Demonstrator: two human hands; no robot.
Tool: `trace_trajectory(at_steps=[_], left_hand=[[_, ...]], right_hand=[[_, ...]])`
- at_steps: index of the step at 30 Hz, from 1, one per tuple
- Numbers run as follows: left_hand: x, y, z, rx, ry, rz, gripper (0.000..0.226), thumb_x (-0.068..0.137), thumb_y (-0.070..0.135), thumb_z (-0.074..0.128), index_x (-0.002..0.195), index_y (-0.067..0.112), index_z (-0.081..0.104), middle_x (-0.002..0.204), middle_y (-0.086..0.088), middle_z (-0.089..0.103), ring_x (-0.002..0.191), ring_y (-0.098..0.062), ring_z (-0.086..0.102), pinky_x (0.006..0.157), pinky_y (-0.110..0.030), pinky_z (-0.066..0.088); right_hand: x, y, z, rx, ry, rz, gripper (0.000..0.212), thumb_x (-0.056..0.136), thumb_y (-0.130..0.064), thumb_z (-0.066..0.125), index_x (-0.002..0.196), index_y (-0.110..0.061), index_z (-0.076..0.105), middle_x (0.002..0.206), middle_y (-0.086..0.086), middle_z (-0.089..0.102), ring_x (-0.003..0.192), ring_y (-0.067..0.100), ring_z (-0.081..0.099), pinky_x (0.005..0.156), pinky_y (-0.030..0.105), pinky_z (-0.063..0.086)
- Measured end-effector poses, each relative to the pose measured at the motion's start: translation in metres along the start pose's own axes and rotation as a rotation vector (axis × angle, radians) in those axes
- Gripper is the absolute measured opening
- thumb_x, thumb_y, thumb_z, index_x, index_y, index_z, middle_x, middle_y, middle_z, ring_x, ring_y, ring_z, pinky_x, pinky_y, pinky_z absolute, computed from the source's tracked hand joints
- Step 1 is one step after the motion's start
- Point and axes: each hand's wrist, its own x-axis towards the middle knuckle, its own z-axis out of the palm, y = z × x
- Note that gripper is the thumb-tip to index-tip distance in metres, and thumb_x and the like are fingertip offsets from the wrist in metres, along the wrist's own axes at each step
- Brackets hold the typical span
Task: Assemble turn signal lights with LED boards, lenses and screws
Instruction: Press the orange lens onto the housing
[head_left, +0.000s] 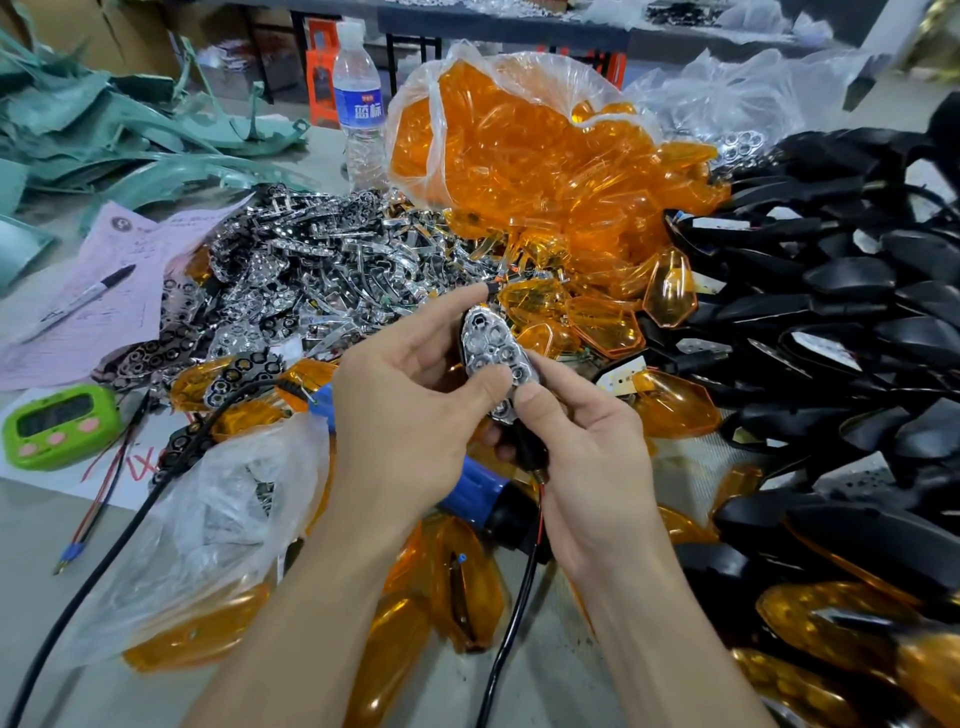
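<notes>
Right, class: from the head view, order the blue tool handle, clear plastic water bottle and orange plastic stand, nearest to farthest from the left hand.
1. Blue tool handle, just beneath the left hand.
2. Clear plastic water bottle, far across the table.
3. Orange plastic stand, behind the bottle.

Workshop interior: pale grey worktable (36, 561) in foreground; dark-topped rear table (498, 28) on black metal legs (396, 57); brown cardboard boxes (130, 26) at rear left; orange plastic item (322, 67) beneath rear table; even, soft lighting.
</notes>
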Motion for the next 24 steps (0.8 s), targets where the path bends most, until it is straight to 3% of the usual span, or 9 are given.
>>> trace_trajectory(at_steps=[4,8,11,15,18,24], left_hand=[[0.001,0.001,0.005,-0.012,-0.041,-0.054,0.054,0.087,0.002,0.079,0.133,0.028,0.070,0.095,0.014,0.079,0.077,-0.002,0.073,0.058,-0.021,0.058],[0.006,0.005,0.006,-0.385,-0.091,-0.309,0.020,0.101,0.025,0.061,0.115,0.021,0.074,0.089,-0.002,0.078,0.068,-0.015,0.067,0.056,-0.030,0.056],[0.010,0.005,-0.001,-0.463,-0.095,-0.435,0.038,0.109,0.032,0.041,0.119,0.012,0.072,0.098,-0.008,0.079,0.075,-0.017,0.072,0.063,-0.027,0.057],[0.012,0.005,-0.008,-0.481,-0.172,-0.446,0.038,0.100,0.025,0.051,0.127,0.005,0.070,0.105,-0.018,0.073,0.074,-0.023,0.066,0.066,-0.036,0.053],[0.014,0.005,-0.010,-0.478,-0.203,-0.431,0.038,0.084,0.025,0.063,0.116,0.013,0.078,0.111,-0.017,0.073,0.086,-0.026,0.063,0.065,-0.032,0.056],[0.015,0.001,-0.013,-0.488,-0.185,-0.364,0.031,0.089,0.014,0.066,0.116,0.022,0.080,0.116,-0.010,0.076,0.089,-0.022,0.068,0.069,-0.030,0.059]], right_hand=[[0.000,0.000,0.000,0.018,0.025,-0.027,0.025,0.102,-0.002,0.056,0.119,-0.008,0.074,0.088,0.007,0.077,0.065,0.016,0.061,0.058,0.024,0.054],[0.001,-0.002,-0.002,0.005,0.036,-0.012,0.026,0.102,-0.002,0.057,0.121,-0.011,0.073,0.083,0.005,0.076,0.061,0.017,0.061,0.054,0.022,0.052],[0.000,-0.003,-0.001,0.002,0.015,-0.004,0.025,0.102,-0.002,0.057,0.118,-0.013,0.073,0.082,0.007,0.075,0.060,0.016,0.062,0.052,0.022,0.050],[-0.001,-0.004,0.000,-0.024,-0.004,-0.011,0.029,0.102,-0.002,0.057,0.107,-0.023,0.076,0.085,0.008,0.078,0.062,0.016,0.065,0.054,0.021,0.052],[-0.002,-0.005,0.000,-0.021,-0.025,-0.004,0.032,0.103,-0.001,0.056,0.105,-0.024,0.078,0.090,0.009,0.079,0.065,0.017,0.066,0.057,0.022,0.054],[-0.002,-0.009,-0.003,0.036,-0.067,0.060,0.043,0.099,0.007,0.051,0.099,-0.022,0.083,0.103,0.012,0.079,0.074,0.020,0.068,0.062,0.024,0.056]])
